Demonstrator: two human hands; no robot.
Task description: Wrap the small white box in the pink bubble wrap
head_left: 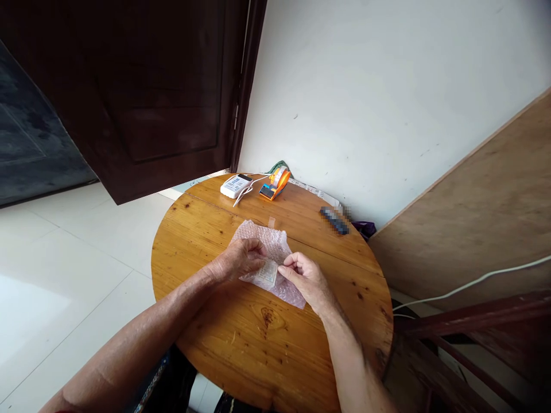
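Observation:
A sheet of pinkish bubble wrap (295, 295) lies on the round wooden table. Over its middle is a small flat pale rectangular packet (267, 273) with faint printed lines; its exact kind is unclear. My left hand (243, 257) is closed at the packet's left edge, fingers bent in a pinch. On the opposite side, my right hand (306, 276) pinches the right edge between thumb and fingers. Whether the packet rests on the wrap or is slightly lifted, I cannot tell. A short strip of clear tape (271, 222) sticks out beyond the wrap's far edge.
An orange tape dispenser (275, 184) and a white box-shaped device with a cable (236, 186) stand at the far side of the wooden table (202, 246). A dark, blurred-out oblong object (334, 220) lies at the far right. A dark door (172, 97) stands behind on the left.

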